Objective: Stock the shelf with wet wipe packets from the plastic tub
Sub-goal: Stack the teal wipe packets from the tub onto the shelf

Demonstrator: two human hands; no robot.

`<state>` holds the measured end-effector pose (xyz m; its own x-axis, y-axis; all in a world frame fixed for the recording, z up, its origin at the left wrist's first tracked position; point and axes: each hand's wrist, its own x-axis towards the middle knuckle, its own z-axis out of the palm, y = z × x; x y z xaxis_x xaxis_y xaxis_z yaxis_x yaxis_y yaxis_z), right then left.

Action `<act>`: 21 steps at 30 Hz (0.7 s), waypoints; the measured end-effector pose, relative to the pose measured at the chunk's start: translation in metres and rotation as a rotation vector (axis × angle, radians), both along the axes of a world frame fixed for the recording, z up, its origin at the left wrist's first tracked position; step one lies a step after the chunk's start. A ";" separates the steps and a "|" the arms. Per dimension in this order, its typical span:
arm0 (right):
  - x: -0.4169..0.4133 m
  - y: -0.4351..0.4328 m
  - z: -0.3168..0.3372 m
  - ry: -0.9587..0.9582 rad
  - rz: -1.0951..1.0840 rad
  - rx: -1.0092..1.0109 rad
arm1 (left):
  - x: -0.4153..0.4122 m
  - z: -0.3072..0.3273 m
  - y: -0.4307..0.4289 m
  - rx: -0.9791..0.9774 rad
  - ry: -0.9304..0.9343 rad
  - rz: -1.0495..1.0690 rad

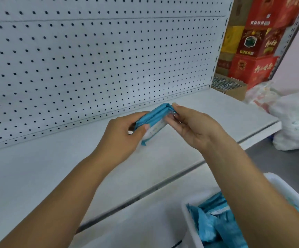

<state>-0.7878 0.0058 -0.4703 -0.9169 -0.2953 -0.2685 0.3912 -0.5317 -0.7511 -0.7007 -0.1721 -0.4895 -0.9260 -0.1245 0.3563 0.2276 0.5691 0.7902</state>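
Pegboard-backed shelf (55, 176) below.
Left hand (122, 135) and right hand (193, 126) grip opposite ends of wet wipe packets (154, 115) (long axis spanning them).

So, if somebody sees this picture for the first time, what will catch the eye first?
First the blue wet wipe packets in the middle, gripped at their ends by the left hand and the right hand above the white shelf. Next the red boxes stacked at the upper right, beyond the pegboard back wall. Then the white tub at the lower right, with more blue packets inside.
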 end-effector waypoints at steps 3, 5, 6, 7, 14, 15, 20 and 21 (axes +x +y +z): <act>-0.005 -0.041 0.001 -0.017 0.055 0.041 | 0.005 -0.006 -0.036 0.162 -0.085 0.083; -0.005 -0.062 0.000 0.090 0.069 0.193 | 0.012 -0.005 -0.056 0.374 -0.160 0.114; -0.003 -0.070 -0.001 0.177 0.075 0.311 | 0.016 -0.004 -0.066 0.458 -0.186 0.130; -0.002 -0.078 -0.004 0.267 0.081 0.426 | 0.021 -0.002 -0.076 0.522 -0.203 0.148; -0.007 -0.140 -0.029 0.539 0.368 0.598 | 0.044 -0.006 -0.133 0.655 -0.238 0.239; -0.008 -0.148 -0.033 0.526 0.409 0.545 | 0.046 -0.008 -0.138 0.668 -0.233 0.259; -0.007 -0.178 -0.049 0.507 0.439 0.425 | 0.053 -0.022 -0.162 0.783 -0.187 0.344; -0.007 -0.183 -0.050 0.494 0.401 0.412 | 0.053 -0.025 -0.168 0.825 -0.164 0.362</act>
<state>-0.7948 -0.1772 -0.5207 -0.8029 -0.5959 -0.0152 0.0622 -0.0583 -0.9964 -0.6472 -0.3405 -0.5141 -0.8122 -0.5734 -0.1076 -0.0060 -0.1761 0.9844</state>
